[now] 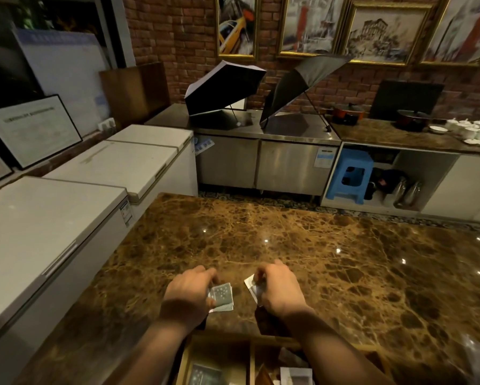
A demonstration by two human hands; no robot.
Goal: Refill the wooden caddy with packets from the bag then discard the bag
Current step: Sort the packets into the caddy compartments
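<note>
Over a brown marble surface (316,245), both hands grip packets: left hand (190,294) grasps a small stack of packets (222,297), right hand (279,291) pinches a white packet (250,282). Wooden caddy (251,362) sits at btm edge w/ packets inside.

Both forearms extended forward; left hand (190,291) fingers curled closed, right hand (279,287) fingers pinched closed.

We see bare marble counter (288,232) ahead of both hands; only the wooden caddy (251,362) crowds its near edge.
</note>
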